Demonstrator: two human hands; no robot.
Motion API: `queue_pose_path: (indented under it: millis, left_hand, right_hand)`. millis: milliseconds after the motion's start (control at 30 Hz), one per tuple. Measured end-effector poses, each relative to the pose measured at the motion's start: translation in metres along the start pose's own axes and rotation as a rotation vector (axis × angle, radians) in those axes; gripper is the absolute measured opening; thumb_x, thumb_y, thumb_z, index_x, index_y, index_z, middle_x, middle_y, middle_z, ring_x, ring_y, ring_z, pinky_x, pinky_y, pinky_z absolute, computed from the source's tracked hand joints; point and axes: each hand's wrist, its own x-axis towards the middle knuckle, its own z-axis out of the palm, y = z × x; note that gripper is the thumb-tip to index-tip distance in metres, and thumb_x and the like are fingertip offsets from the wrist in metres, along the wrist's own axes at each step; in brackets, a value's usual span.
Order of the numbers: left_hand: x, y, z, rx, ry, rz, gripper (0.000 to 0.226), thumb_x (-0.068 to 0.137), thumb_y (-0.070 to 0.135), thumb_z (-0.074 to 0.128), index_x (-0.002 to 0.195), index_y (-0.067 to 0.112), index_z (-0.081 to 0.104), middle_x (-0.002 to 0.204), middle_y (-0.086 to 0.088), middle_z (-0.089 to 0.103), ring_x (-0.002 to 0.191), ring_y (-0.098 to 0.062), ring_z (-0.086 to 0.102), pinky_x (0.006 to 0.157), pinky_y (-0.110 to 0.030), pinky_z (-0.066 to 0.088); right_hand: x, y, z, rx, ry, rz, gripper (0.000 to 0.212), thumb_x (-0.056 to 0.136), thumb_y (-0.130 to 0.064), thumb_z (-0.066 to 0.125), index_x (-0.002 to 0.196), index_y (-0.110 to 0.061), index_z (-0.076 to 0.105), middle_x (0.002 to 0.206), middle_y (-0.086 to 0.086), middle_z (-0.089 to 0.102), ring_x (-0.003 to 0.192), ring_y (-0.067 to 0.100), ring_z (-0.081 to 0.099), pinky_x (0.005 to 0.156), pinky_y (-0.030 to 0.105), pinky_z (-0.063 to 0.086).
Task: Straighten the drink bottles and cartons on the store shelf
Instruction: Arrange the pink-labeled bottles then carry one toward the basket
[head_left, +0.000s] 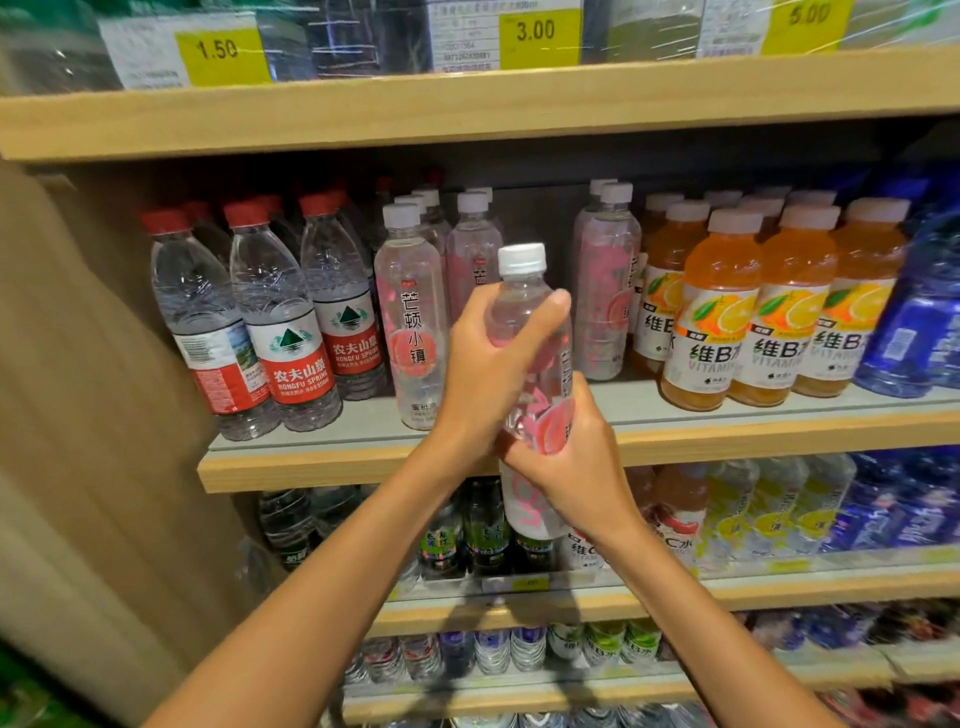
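A clear pink-labelled bottle (527, 312) with a white cap is held upright in front of the middle shelf (291, 462), off the board. My left hand (483, 374) grips its upper body, thumb across the front. My right hand (566, 457) grips its lower half from the right. Behind it, the pink-label row has a gap between one bottle (415, 322) standing at the front and another (605, 291) further back on the right.
Red-capped water bottles (275, 322) stand at the left, orange vitamin drinks (727, 317) and blue bottles (914, 332) at the right. A wooden side panel (78, 364) closes the left. Lower shelves (519, 603) carry more drinks. Yellow price tags (537, 36) hang above.
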Motion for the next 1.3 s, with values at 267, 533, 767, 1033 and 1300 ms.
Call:
queue_pose_path:
  millis: [267, 533, 767, 1033, 1300]
  left_hand:
    - [0.007, 0.007, 0.0, -0.179, 0.134, -0.076, 0.012, 0.069, 0.023, 0.07, 0.079, 0.017, 0.066, 0.075, -0.005, 0.065, 0.072, -0.022, 0.063, 0.073, -0.044, 0.055]
    - [0.035, 0.01, -0.018, -0.823, -0.595, -0.32, 0.034, 0.059, 0.028, 0.079, 0.086, 0.014, 0.063, 0.081, -0.005, 0.059, 0.068, -0.019, 0.057, 0.067, -0.03, 0.05]
    - [0.041, -0.004, -0.02, -0.817, -0.56, -0.363, 0.053, 0.053, 0.039, 0.085, 0.094, 0.008, 0.069, 0.092, -0.009, 0.067, 0.077, -0.023, 0.065, 0.069, -0.032, 0.055]
    - [0.038, -0.011, -0.025, 0.009, -0.002, -0.099, 0.024, 0.097, 0.037, 0.051, 0.096, 0.018, 0.067, 0.094, 0.001, 0.074, 0.089, -0.013, 0.07, 0.073, -0.024, 0.054]
    - [0.029, -0.002, 0.013, 0.087, 0.153, 0.008, 0.037, 0.087, 0.043, 0.065, 0.104, 0.01, 0.062, 0.084, 0.011, 0.063, 0.07, 0.011, 0.059, 0.062, -0.005, 0.043]
  right_hand:
    - [0.0, 0.005, -0.007, 0.277, -0.209, 0.065, 0.057, 0.066, -0.04, 0.077, 0.114, -0.024, 0.053, 0.099, -0.008, 0.069, 0.09, 0.009, 0.067, 0.074, 0.02, 0.052]
    - [0.001, 0.015, -0.016, 0.979, -0.926, 0.371, 0.069, 0.077, -0.051, 0.07, 0.133, -0.013, 0.051, 0.121, 0.008, 0.066, 0.114, 0.022, 0.061, 0.101, 0.04, 0.046]
    - [0.0, 0.012, -0.007, 0.873, -0.71, 0.379, 0.061, 0.063, -0.046, 0.082, 0.106, -0.008, 0.061, 0.087, 0.012, 0.066, 0.072, 0.022, 0.065, 0.072, 0.033, 0.055]
    - [0.005, 0.01, -0.021, 0.339, -0.165, 0.201, 0.042, 0.06, -0.038, 0.081, 0.093, -0.018, 0.063, 0.077, -0.007, 0.072, 0.071, 0.005, 0.067, 0.06, 0.016, 0.051]
    - [-0.001, 0.015, -0.004, -0.124, 0.094, 0.104, 0.059, 0.071, -0.048, 0.071, 0.12, -0.025, 0.046, 0.102, -0.011, 0.063, 0.091, 0.007, 0.061, 0.072, 0.028, 0.052]
